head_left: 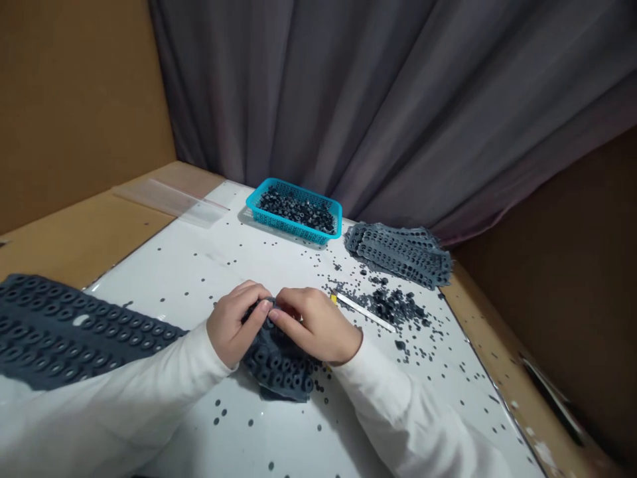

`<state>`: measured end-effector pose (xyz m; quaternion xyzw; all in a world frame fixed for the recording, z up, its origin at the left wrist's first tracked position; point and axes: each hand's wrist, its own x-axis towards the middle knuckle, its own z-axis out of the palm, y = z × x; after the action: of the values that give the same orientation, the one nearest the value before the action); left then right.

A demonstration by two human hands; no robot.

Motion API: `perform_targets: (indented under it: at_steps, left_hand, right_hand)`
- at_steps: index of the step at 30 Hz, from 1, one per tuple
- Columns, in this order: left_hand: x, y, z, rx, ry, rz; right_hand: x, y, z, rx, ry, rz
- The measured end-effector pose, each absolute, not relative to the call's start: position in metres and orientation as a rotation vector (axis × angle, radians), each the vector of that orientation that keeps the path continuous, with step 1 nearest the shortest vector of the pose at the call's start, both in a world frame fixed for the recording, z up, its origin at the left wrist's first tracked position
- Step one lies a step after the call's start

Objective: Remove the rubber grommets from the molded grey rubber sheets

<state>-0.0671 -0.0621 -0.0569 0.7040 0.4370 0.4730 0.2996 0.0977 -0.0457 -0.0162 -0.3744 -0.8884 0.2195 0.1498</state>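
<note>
- In the head view, the left hand (241, 322) and the right hand (316, 325) are near each other, thumbs almost meeting; both pinch the upper edge of one dark sheet (281, 372), which hangs below and between them.
- Many rings are visible on the lower part of this sheet, so I judge that the work on it is not finished; what is under the fingers I cannot tell.
- To the left of the hands, partly behind the left sleeve (149, 372), lies a broad ringed sheet (99, 332); it shows one pale gap and seems mostly not done.
- Beyond the hands stands a blue basket (286, 226) with many loose dark pieces (298, 211); probably these are the part already done.
- Farther to the right of the hands is a pile of sheets (403, 255) with rows of dark openings, perhaps finished ones.
- Just beside the right hand, a slim tool (365, 312) lies next to a heap of dark bits (398, 307), and small bits are scattered around.
</note>
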Motion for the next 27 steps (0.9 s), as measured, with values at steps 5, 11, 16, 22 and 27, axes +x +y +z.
perform_targets:
  at_steps: [5,11,16,22,27]
  left_hand:
    - [-0.070,-0.058,-0.061,1.871,1.153,0.951]
    - [-0.061,-0.058,-0.059,1.204,0.905,0.985]
    - [-0.049,-0.058,-0.055,0.712,0.965,1.219]
    - [-0.050,-0.045,-0.065,0.359,0.999,1.327]
    - [-0.053,-0.029,-0.070,0.246,0.985,1.400]
  right_hand:
    - [0.097,-0.050,-0.020,-1.063,-2.629,0.443]
    - [0.097,-0.059,-0.026,-0.885,-2.290,0.696]
    - [0.070,-0.061,-0.047,-1.067,-1.743,0.633]
    - [0.034,-0.048,-0.067,-1.198,-1.486,0.618]
    - [0.014,-0.030,-0.079,-1.228,-1.422,0.625]
